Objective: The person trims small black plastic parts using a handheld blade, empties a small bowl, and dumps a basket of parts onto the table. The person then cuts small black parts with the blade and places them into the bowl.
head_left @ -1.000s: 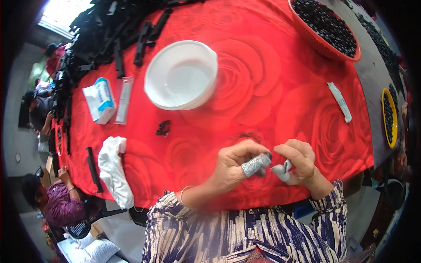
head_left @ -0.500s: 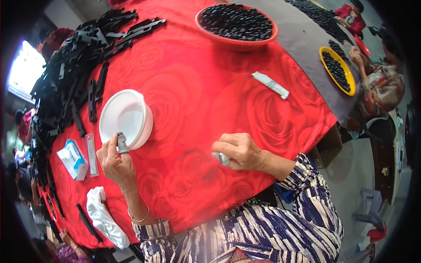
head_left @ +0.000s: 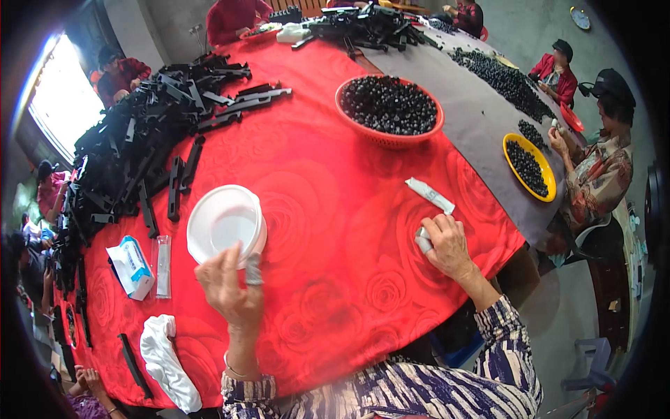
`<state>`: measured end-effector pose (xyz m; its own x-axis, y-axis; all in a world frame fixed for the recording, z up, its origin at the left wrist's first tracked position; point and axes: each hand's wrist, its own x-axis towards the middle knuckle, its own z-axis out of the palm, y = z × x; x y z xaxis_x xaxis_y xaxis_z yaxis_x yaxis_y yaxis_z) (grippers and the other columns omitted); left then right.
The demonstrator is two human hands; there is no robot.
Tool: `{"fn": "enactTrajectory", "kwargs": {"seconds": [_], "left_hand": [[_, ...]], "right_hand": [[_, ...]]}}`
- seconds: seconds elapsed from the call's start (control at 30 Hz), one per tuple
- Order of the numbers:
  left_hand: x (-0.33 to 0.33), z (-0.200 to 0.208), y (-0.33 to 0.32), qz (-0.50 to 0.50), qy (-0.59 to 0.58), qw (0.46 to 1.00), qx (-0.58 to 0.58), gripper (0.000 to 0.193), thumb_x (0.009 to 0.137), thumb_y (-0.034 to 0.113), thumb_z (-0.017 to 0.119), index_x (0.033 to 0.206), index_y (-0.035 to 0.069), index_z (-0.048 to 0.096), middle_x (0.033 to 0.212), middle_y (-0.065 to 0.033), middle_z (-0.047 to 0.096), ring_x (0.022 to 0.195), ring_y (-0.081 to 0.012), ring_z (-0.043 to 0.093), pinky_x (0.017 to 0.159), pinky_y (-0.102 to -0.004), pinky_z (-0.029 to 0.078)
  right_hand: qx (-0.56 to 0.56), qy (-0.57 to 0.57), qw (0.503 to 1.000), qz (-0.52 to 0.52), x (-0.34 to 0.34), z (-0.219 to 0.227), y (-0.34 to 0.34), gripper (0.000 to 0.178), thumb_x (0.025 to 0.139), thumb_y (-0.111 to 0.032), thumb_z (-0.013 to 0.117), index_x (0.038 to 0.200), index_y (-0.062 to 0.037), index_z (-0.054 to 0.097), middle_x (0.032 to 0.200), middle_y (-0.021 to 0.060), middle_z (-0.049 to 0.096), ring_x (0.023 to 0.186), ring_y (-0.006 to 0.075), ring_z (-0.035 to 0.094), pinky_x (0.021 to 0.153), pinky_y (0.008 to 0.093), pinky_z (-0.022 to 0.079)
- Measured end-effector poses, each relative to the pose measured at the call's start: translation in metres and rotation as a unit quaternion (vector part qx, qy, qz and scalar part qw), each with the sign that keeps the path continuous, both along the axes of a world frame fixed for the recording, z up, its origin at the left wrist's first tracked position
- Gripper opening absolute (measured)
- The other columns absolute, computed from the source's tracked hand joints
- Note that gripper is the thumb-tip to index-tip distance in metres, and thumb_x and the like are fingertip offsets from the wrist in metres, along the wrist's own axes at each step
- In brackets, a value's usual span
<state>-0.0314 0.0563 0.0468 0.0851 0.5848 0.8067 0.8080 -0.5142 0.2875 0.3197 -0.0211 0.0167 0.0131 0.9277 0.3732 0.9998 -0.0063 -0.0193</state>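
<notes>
My left hand hovers at the near rim of a round white plastic bowl. Its fingers are stretched out, slightly blurred, and hold nothing that I can see. A grey wrap covers its thumb. My right hand is over the red cloth on the right, palm down, fingers loosely bent and apart from the thumb. That thumb wears a pale grey-white wrap. Just beyond those fingertips lies a slim white packet; whether they touch it I cannot tell.
A red basket of small black pieces stands ahead. Black plastic strips heap up at left. Nearer lie a tissue pack, a clear sleeve, a white cloth and a black strip. Someone works beside a yellow tray.
My right hand has moved forward and right, close to the slim packet, and its fingers have loosened. My left hand has shifted right along the bowl and spread its fingers. The view has tilted up.
</notes>
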Motion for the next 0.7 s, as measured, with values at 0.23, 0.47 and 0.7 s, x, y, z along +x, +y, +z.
{"fn": "enactTrajectory", "kwargs": {"seconds": [0.23,0.47,0.7], "left_hand": [[0.026,-0.018,-0.015,-0.136,0.020,0.988,-0.073,0.028,0.068,0.009,0.072,0.095,0.005,0.064,0.086,-0.0076,0.059,0.080,-0.0255,0.053,0.071,-0.0364,0.042],[0.040,-0.024,-0.012,-0.177,0.015,0.980,-0.090,0.029,0.067,0.009,0.073,0.095,0.005,0.064,0.086,-0.0073,0.059,0.079,-0.0257,0.052,0.069,-0.0358,0.042],[0.034,-0.025,-0.011,-0.197,0.024,0.974,-0.112,0.028,0.067,0.009,0.071,0.094,0.004,0.064,0.085,-0.0074,0.058,0.078,-0.0254,0.052,0.068,-0.0357,0.042]], "right_hand": [[0.067,0.157,0.982,0.086,-0.005,0.043,0.034,0.044,0.078,-0.026,0.066,0.112,-0.0022,0.053,0.091,0.0069,0.055,0.079,0.0226,0.056,0.067,0.0359,0.044],[0.001,0.691,0.716,-0.096,0.064,0.058,0.121,0.056,0.084,-0.037,0.060,0.119,0.0036,0.044,0.096,0.0137,0.056,0.072,0.0207,0.062,0.052,0.0307,0.051],[-0.025,0.824,0.557,-0.107,0.060,0.043,0.174,0.029,0.081,-0.024,0.061,0.101,-0.0048,0.054,0.093,0.0132,0.060,0.073,0.0272,0.064,0.048,0.0329,0.053]]}}
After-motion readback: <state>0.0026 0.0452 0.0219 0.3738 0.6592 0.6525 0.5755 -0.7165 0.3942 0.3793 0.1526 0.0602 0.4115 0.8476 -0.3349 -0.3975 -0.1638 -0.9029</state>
